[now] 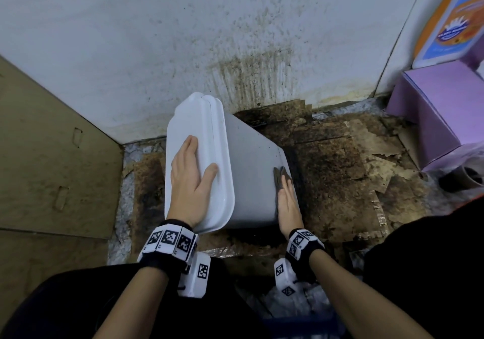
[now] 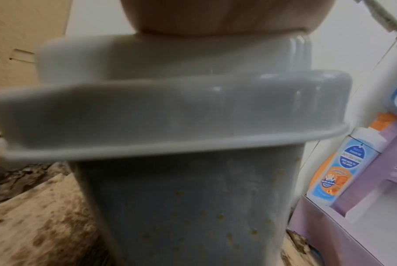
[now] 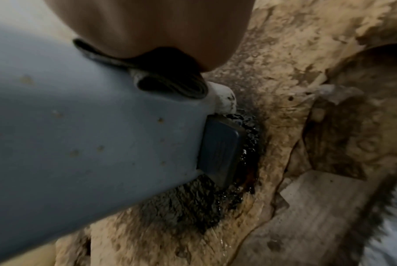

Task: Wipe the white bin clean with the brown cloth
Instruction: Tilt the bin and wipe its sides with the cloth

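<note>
I am midway through wiping: my right hand (image 1: pixel 288 202) presses the folded brown cloth (image 3: pixel 170 79) flat, fingers straight, against the side wall of the white plastic lidded bin (image 1: pixel 251 171), low near its dark foot pedal (image 3: pixel 220 149). The bin stands tilted on stained cardboard on the floor (image 1: pixel 340 160). My left hand (image 1: pixel 190 181) lies spread, fingers straight, on the lid, steadying it. Next, I judge, a firm stroke across the specks left on the wall.
</note>
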